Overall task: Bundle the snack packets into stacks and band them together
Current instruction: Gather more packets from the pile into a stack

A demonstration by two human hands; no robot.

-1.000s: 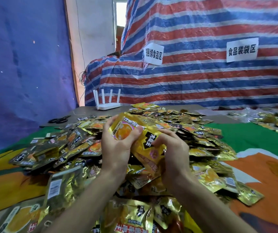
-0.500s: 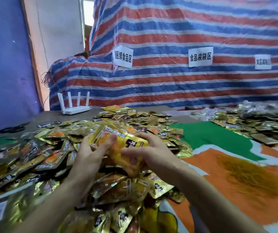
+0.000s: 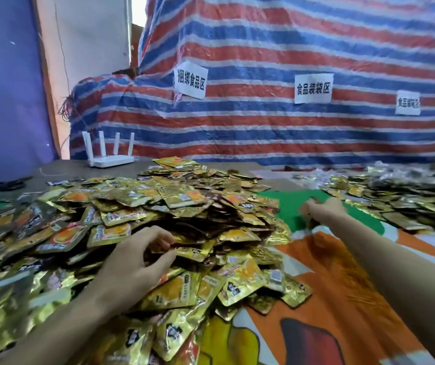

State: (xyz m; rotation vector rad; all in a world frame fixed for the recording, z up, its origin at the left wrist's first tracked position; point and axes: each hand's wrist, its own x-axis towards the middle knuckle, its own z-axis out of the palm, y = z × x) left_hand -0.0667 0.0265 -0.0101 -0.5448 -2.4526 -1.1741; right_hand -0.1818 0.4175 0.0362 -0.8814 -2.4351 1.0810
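The left hand (image 3: 134,262) lies on the heap of gold snack packets (image 3: 184,201) on the counter (image 3: 61,177), fingers curled, pinching one packet (image 3: 192,252) at its near edge. The right hand (image 3: 325,210) reaches over the green cloth (image 3: 287,209) beside the heap, too blurred to tell its grip.

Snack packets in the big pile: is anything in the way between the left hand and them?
Nothing visible is. The left hand rests right on the pile of snack packets, its fingers and thumb pinching one gold packet. The right hand reaches away over the green cloth, too blurred to tell its hold.
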